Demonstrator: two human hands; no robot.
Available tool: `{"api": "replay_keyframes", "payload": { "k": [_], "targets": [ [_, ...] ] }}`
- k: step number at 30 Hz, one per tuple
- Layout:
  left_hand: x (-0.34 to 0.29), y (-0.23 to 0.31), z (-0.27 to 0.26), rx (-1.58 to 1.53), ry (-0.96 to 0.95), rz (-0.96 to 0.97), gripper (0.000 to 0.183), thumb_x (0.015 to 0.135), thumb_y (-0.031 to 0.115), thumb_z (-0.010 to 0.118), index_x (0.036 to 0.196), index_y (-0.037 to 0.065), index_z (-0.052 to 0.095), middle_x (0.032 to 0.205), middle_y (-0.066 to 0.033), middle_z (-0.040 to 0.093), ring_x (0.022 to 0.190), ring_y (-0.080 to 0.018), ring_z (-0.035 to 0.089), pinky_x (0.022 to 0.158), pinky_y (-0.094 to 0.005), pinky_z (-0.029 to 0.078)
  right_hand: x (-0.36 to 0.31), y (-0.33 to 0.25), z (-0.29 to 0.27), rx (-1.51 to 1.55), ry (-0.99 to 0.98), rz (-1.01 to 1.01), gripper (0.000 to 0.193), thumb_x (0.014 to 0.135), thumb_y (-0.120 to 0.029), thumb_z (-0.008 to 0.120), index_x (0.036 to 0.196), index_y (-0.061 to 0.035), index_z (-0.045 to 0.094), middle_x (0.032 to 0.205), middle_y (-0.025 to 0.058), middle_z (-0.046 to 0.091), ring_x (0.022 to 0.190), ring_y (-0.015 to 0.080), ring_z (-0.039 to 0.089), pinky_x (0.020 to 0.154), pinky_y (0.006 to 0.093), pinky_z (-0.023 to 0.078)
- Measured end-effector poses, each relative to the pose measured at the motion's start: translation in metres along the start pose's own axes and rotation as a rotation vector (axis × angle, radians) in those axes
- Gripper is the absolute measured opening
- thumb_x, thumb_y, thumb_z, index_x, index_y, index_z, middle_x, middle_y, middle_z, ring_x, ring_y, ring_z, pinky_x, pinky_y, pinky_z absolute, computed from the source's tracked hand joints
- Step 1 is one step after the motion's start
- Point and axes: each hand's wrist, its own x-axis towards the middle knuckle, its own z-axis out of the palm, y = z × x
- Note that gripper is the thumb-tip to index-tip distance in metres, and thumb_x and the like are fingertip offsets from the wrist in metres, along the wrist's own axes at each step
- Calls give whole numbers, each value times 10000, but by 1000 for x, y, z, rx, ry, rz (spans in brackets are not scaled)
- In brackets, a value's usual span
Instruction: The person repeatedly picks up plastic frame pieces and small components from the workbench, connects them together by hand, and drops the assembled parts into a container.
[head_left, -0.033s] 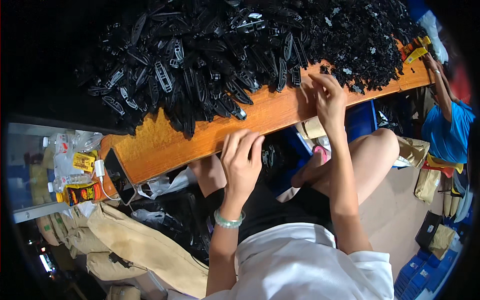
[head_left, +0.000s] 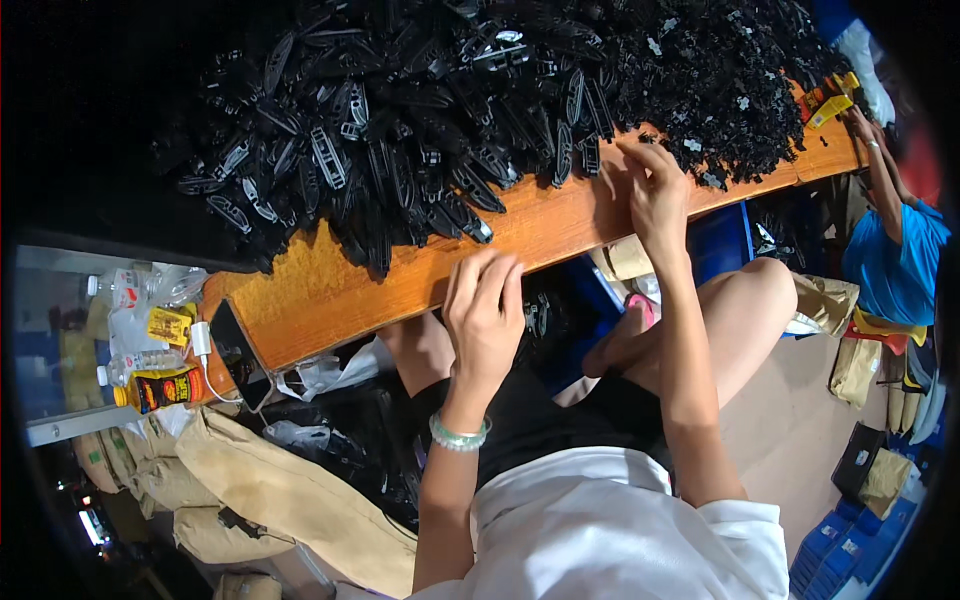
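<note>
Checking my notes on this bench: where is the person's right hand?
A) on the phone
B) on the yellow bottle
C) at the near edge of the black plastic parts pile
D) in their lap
C: the right hand reaches to the black plastic parts pile on the wooden table.

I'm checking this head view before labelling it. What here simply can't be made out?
- Left hand: seen from the back at the wooden table edge; whatever its grip holds is hidden under the palm.
- Right hand: fingertips sink into the pile of black plastic parts; any piece pinched is too small to tell.
- Pile's far side: lost in the dark fisheye rim.
- Co-worker in a blue shirt: cut off by the right edge.
</note>
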Motion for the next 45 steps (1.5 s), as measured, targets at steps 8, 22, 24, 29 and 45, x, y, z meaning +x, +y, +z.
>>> {"api": "replay_keyframes", "payload": {
  "k": [8,22,24,29,45],
  "targets": [
    [56,15,62,204,-104,92,286,831,139,620,1093,50,551,926,-138,567,693,-320,626,584,-402,506,29,-6,9,-392,-84,-402,296,696,7,644,958,-121,694,1077,79,565,1025,259,496,844,365,393],
    [8,7,48,-627,61,-544,84,892,22,541,913,-44,589,820,-89,626,674,-136,635,585,-240,526,-29,-17,13,107,54,-282,184,687,52,649,833,-28,570,845,85,588,775,278,541,677,366,417],
    [4,8,32,-784,14,-649,186,870,16,583,1034,-71,582,842,-99,633,688,-154,641,643,-259,544,-43,-27,9,122,69,-292,203,676,107,639,833,-5,575,829,97,593,736,268,555,621,344,443],
    [-2,11,9,-978,-94,-641,229,823,-44,616,1045,-87,579,839,-110,632,697,-132,630,641,-241,547,-60,-51,-7,340,-31,-208,184,714,127,629,866,24,636,886,131,640,777,211,603,651,289,477],
    [-9,24,-14,-1046,-237,-623,402,810,-54,629,1187,-58,489,1124,-169,584,967,-150,600,761,-235,521,-80,-81,-28,537,-288,20,156,734,91,624,870,31,670,875,114,662,786,194,643,694,273,507]
  ]
}}
